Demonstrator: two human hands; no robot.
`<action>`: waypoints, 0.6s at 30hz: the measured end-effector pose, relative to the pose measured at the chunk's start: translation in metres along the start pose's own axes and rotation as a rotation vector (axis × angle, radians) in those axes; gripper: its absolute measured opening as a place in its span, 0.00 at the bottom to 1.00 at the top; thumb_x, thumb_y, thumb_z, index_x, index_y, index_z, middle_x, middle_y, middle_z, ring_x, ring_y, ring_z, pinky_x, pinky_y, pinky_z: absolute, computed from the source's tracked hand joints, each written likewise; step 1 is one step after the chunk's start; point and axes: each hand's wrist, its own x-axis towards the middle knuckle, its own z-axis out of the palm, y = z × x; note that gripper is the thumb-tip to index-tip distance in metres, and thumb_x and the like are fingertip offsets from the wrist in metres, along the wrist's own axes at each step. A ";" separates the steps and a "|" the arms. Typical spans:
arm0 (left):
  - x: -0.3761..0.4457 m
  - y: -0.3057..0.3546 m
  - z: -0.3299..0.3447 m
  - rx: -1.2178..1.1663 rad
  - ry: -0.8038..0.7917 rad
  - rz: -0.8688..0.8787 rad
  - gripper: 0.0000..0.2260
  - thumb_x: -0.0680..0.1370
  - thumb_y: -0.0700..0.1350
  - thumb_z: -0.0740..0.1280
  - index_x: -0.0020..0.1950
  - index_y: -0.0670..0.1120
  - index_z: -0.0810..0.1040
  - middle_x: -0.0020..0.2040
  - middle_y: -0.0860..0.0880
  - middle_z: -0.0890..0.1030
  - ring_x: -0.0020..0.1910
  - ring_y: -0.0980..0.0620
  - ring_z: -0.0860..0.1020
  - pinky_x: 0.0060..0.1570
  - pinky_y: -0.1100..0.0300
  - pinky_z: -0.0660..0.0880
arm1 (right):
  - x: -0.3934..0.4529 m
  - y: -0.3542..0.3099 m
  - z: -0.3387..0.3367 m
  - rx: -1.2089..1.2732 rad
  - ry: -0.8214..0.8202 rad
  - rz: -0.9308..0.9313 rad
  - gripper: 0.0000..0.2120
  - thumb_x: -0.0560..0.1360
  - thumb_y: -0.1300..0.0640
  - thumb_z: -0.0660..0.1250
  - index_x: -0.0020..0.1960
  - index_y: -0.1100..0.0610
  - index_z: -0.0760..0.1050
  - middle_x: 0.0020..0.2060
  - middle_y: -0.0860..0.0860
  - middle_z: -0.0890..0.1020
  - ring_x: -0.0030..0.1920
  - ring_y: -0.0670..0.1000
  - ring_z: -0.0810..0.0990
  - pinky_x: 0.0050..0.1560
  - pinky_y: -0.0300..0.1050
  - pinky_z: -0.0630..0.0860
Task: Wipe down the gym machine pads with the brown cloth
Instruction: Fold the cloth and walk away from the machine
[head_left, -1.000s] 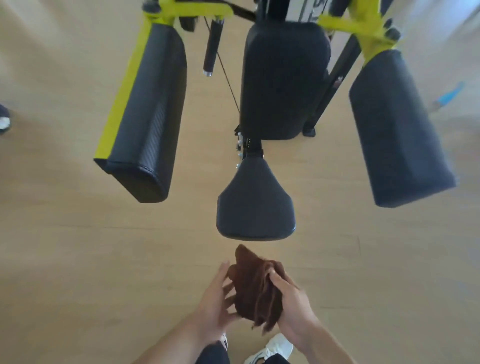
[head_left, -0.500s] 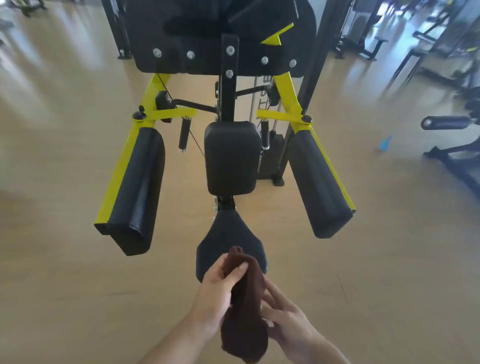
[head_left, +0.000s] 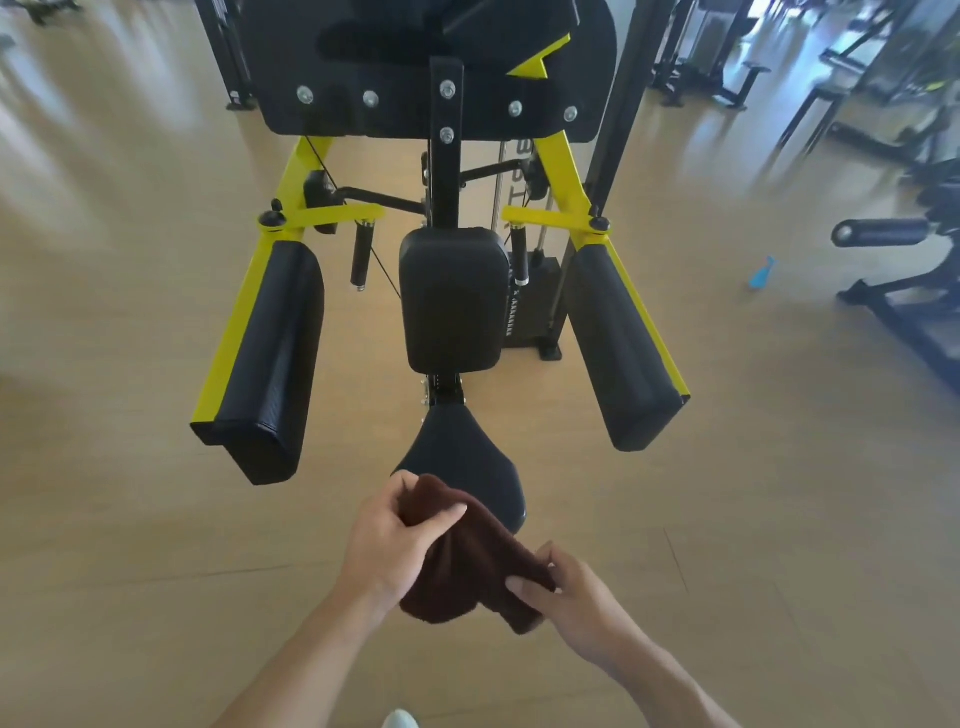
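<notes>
We hold one dark brown terry cloth (head_left: 467, 561) low at 6 o'clock, overlapping the near edge of the black wedge-shaped seat pad (head_left: 462, 467). Our left hand (head_left: 389, 540) grips its upper end; our right hand (head_left: 571, 597) pinches its lower edge. At 12 o'clock: black rectangular back pad (head_left: 453, 299). At 10 and 2 o'clock: two black arm pads (head_left: 270, 358) on yellow steel arms (head_left: 234, 332).

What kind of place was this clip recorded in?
Most likely a gym floor: a yellow-framed exercise machine with black pads and a seat stands on a wooden floor, with more equipment beyond.
</notes>
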 end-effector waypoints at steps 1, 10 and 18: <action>-0.001 -0.001 -0.001 0.022 0.016 0.004 0.10 0.72 0.46 0.78 0.41 0.43 0.79 0.37 0.46 0.84 0.40 0.49 0.83 0.41 0.55 0.78 | -0.001 0.003 -0.003 -0.096 0.004 0.016 0.11 0.75 0.52 0.75 0.47 0.55 0.74 0.39 0.49 0.87 0.36 0.45 0.83 0.40 0.38 0.76; 0.005 -0.024 -0.002 0.149 0.248 -0.052 0.12 0.70 0.52 0.79 0.48 0.50 0.81 0.44 0.53 0.85 0.46 0.53 0.83 0.49 0.55 0.80 | 0.001 0.013 0.000 -0.183 0.279 0.134 0.19 0.71 0.43 0.76 0.36 0.54 0.72 0.27 0.46 0.80 0.27 0.43 0.76 0.29 0.37 0.70; 0.005 -0.040 0.004 0.265 0.275 -0.066 0.14 0.72 0.60 0.74 0.43 0.49 0.87 0.36 0.55 0.86 0.39 0.53 0.84 0.40 0.57 0.82 | 0.001 -0.012 0.021 0.497 0.177 0.337 0.13 0.74 0.60 0.77 0.56 0.62 0.79 0.43 0.57 0.89 0.45 0.57 0.88 0.43 0.53 0.86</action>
